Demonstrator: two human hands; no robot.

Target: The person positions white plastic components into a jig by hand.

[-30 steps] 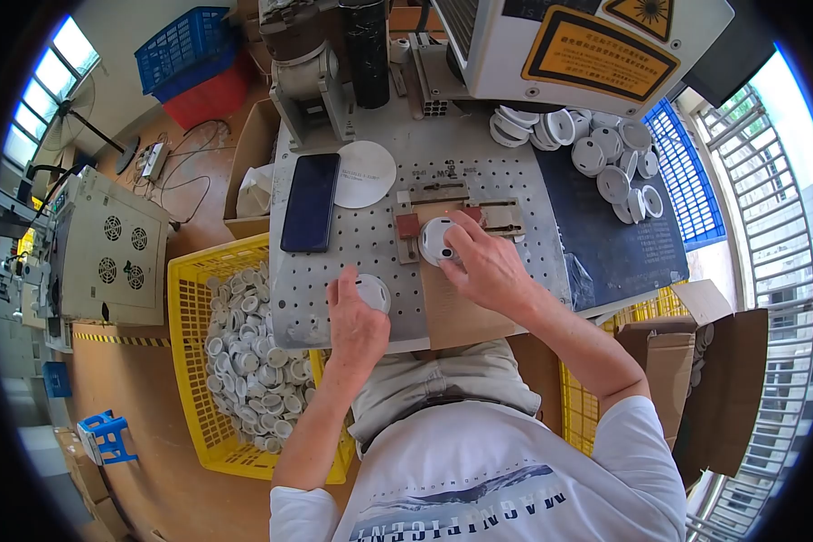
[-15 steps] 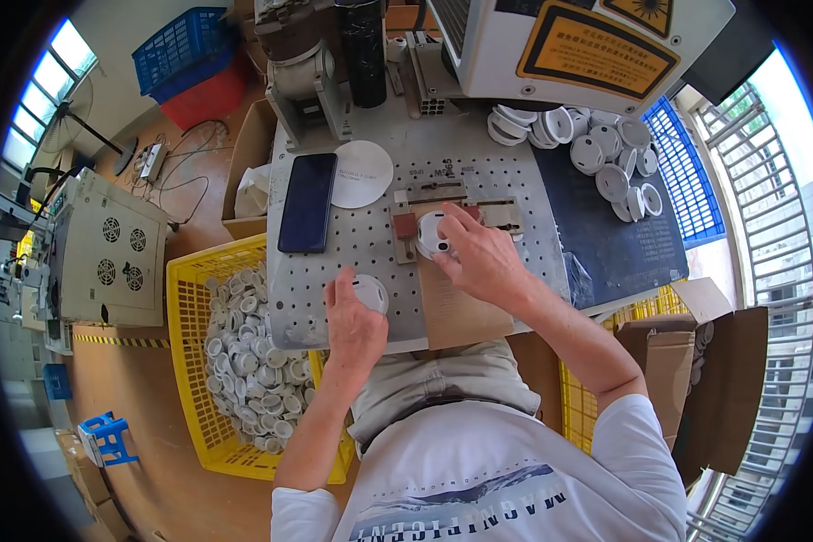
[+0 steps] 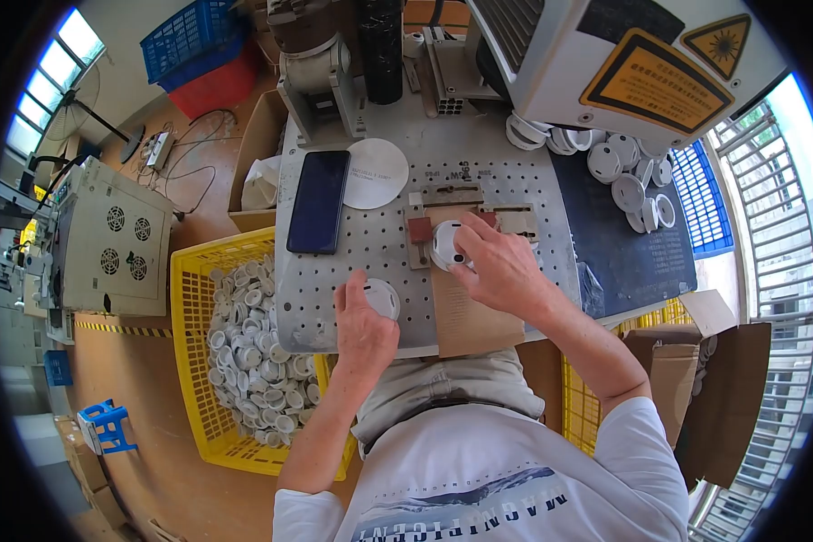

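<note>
A round white plastic cover (image 3: 444, 244) with dark slots sits at a small metal fixture (image 3: 518, 219) with reddish-brown blocks, on the perforated metal plate. My right hand (image 3: 508, 275) is closed on this cover, with thumb and fingertips at its right part. Near the plate's front edge, my left hand (image 3: 368, 330) grips another round white cover (image 3: 384, 299), its fingers curled at the cover's left side. Part of each cover is hidden behind the fingers. A piece of brown cardboard (image 3: 474, 316) lies below the fixture, under my right hand.
A phone (image 3: 318, 202) and a pale disc (image 3: 376, 173) lie on the plate. White covers (image 3: 625, 154) are piled on a dark mat at right, beneath a machine housing (image 3: 596, 63). A yellow basket (image 3: 190, 361) full of white parts stands at left; a cardboard box (image 3: 664, 379) stands at right.
The camera view has shifted, so the plate and its contents appear a little further right. Both hands stay at their covers with nearly the same grip.
</note>
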